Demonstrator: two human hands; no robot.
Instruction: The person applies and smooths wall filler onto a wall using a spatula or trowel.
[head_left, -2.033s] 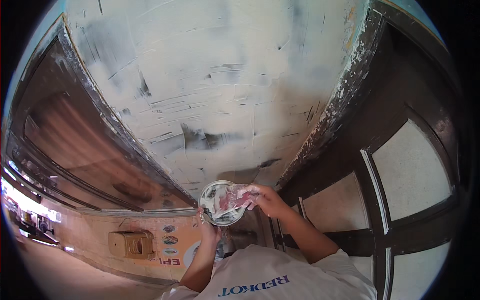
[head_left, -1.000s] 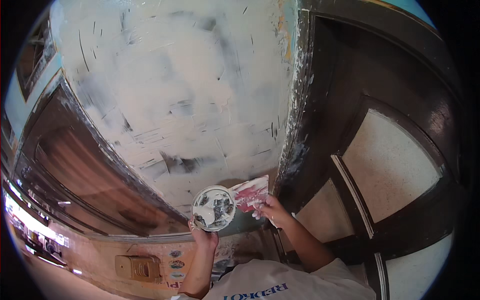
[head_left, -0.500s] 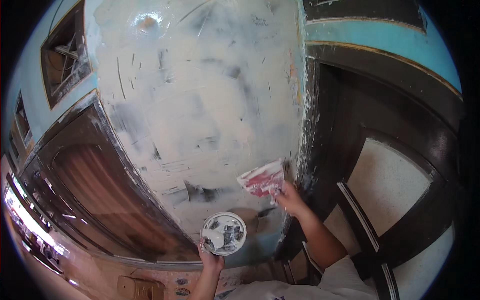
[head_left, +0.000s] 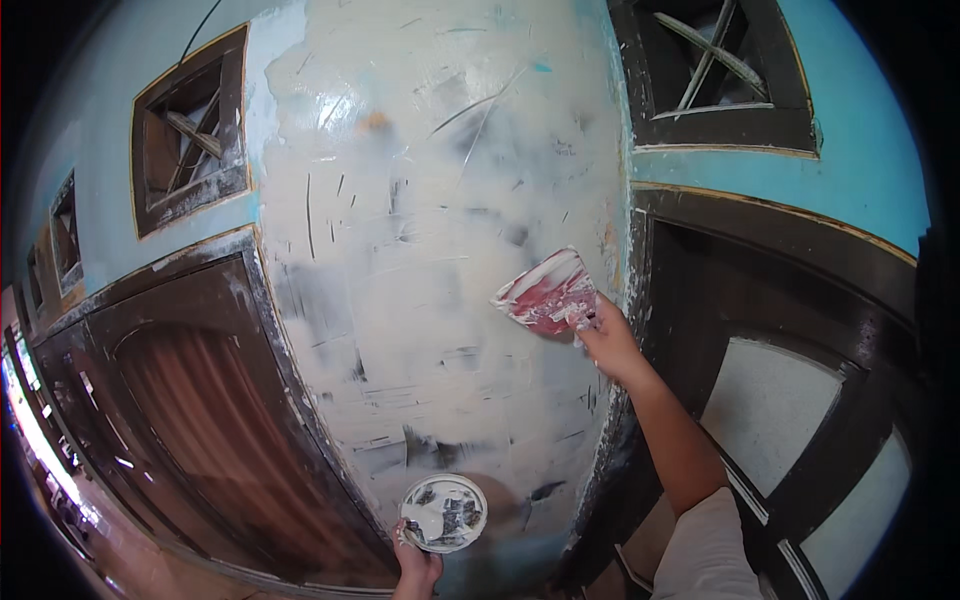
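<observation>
My right hand (head_left: pixel 610 342) is closed round a wide red putty knife (head_left: pixel 548 296), its blade streaked with white putty. The blade is at or just in front of the wall (head_left: pixel 420 300), which is coated in patchy off-white filler with dark scratches and grey areas. Whether its edge touches the wall I cannot tell. Lower down, my left hand (head_left: pixel 418 568) grips a round white tub (head_left: pixel 479 520) by its side. White putty (head_left: pixel 430 518) lies inside the tub, with dark patches of its inner surface showing. Some putty sticks to my right fingers.
Left of the wall stands a dark wooden door frame with a brown curtain-like panel (head_left: pixel 200 400). To the right is a dark door (head_left: pixel 780 290) with pale panels. Vents with crossed slats (head_left: pixel 710 60) sit above in light blue walls.
My view has tilted upward, showing more of the upper wall and vents. My right hand has moved up the wall with the putty knife. The tub stays low in my left hand.
</observation>
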